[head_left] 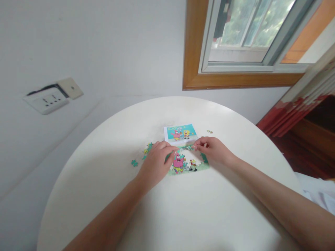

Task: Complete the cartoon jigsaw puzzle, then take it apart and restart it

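A partly assembled jigsaw puzzle [178, 169] lies on the white round table, with a pink starfish figure at left and a small yellow figure at right. White tabletop shows through a gap in its middle. My left hand [157, 160] rests over the puzzle's left edge, fingers stretched and thumb apart. At the upper right edge my right hand [209, 148] pinches thumb and forefinger together on what looks like a small puzzle piece [193, 147], mostly covered by the fingertips. Just behind the puzzle lies a reference picture [180, 133] of the same cartoon figures.
Loose puzzle pieces [134, 162] lie left of my left hand, some partly under it. A few more pieces [209, 131] sit beyond my right hand. The round table [104, 188] meets a wall with a socket [48, 99]; a window [248, 35] and curtain [300, 101] are at right.
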A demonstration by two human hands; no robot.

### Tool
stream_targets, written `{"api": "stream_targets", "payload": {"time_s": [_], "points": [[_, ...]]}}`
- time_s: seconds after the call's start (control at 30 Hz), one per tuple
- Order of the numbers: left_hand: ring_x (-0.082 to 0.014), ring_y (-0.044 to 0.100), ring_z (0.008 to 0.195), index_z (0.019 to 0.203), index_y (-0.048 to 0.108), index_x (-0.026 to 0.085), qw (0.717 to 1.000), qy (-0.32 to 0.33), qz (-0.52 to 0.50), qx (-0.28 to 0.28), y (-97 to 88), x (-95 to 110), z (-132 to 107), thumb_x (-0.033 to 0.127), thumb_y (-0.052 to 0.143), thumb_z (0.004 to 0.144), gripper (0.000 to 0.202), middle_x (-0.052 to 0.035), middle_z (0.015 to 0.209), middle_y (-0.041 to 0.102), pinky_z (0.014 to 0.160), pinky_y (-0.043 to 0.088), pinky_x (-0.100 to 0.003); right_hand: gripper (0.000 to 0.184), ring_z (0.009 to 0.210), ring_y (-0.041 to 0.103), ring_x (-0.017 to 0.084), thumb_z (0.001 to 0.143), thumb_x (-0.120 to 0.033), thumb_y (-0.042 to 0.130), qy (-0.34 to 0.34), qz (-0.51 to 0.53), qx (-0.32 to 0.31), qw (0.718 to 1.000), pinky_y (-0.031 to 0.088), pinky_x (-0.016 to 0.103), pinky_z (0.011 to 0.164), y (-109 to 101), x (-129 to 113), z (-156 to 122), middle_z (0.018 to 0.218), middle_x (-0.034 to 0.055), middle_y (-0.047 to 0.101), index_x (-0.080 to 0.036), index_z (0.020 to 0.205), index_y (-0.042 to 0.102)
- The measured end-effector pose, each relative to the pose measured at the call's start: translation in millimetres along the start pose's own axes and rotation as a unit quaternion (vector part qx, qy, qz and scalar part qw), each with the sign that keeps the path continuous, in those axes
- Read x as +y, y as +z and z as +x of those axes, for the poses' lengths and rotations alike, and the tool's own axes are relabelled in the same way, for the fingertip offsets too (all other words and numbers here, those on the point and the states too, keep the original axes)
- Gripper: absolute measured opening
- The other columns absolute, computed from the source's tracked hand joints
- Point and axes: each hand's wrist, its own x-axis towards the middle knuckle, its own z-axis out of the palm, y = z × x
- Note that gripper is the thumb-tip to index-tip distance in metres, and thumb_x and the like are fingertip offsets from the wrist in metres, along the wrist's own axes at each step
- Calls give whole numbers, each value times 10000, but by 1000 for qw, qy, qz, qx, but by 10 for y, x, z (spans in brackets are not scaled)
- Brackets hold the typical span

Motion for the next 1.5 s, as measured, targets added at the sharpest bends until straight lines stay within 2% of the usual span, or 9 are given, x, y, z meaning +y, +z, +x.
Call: {"api": "stream_targets", "payload": {"time_s": [0.1, 0.2, 0.37, 0.53, 0.67, 0.97, 1.2, 1.4, 1.5], "points": [[-230, 511, 982, 1065, 648, 178, 999, 23, 40, -3, 17, -55, -25, 188, 519, 884, 222, -76, 1005, 588, 885, 410, -375, 221, 736, 551, 166, 832, -340, 571, -44, -91, 40, 994, 414, 283, 692, 58, 54, 60, 753, 41, 640, -190, 782, 725], [-236, 508, 991, 1069, 628, 182, 997, 37, 62, -15, 40, -63, -39, 230, 566, 871, 214, -72, 1023, 580, 901, 407, -390, 195, 828, 556, 195, 830, -331, 597, -61, -139, 59, 987, 405, 316, 786, 139, 41, 102, 797, 56, 644, -209, 788, 743], [-253, 500, 1015, 1101, 581, 198, 996, 40, 79, -22, 59, -57, -53, 298, 630, 837, 287, -71, 1066, 573, 908, 408, -402, 175, 876, 536, 207, 825, -326, 611, -50, -179, 48, 981, 382, 329, 827, 240, -37, 130, 832, 48, 641, -231, 742, 733], [-249, 490, 1019, 1098, 580, 211, 995, 37, 86, -24, 52, -50, -66, 275, 616, 846, 262, -69, 1068, 572, 913, 400, -407, 153, 891, 506, 210, 825, -317, 618, -49, -199, 34, 978, 370, 326, 815, 260, -78, 130, 857, 52, 629, -244, 766, 739], [-248, 478, 1032, 1104, 585, 208, 995, 31, 88, -29, 43, -30, -64, 276, 610, 851, 264, -69, 1069, 567, 916, 397, -396, 137, 890, 490, 204, 833, -303, 615, -61, -202, 30, 977, 357, 330, 830, 254, -62, 128, 876, 50, 624, -251, 802, 738], [-246, 483, 1028, 1101, 595, 218, 995, 29, 93, -33, 32, -18, -56, 285, 610, 852, 258, -65, 1061, 566, 909, 405, -398, 130, 904, 486, 209, 819, -322, 626, -71, -204, 31, 976, 347, 340, 833, 249, -102, 98, 870, 49, 615, -240, 787, 721], [-243, 489, 1010, 1061, 613, 197, 995, 32, 92, -27, 33, -5, -59, 273, 625, 842, 232, -67, 1028, 576, 909, 410, -404, 163, 882, 499, 209, 821, -335, 614, -73, -181, 40, 980, 364, 352, 821, 232, -42, 126, 853, 41, 624, -235, 752, 723], [-235, 492, 977, 984, 637, 193, 997, 31, 72, 19, 8, 37, -24, 238, 548, 885, 141, -58, 970, 592, 879, 405, -392, 203, 852, 544, 188, 834, -371, 612, -91, -85, 42, 991, 382, 352, 845, 225, -91, 113, 792, 32, 627, -235, 735, 726], [-215, 508, 941, 899, 627, 190, 999, 14, 20, 42, 23, 12, 3, 215, 495, 908, 135, -46, 932, 605, 861, 399, -369, 216, 816, 550, 173, 843, -362, 606, -114, -54, 28, 992, 389, 340, 836, 204, -139, 84, 746, 25, 624, -218, 730, 723]]}}
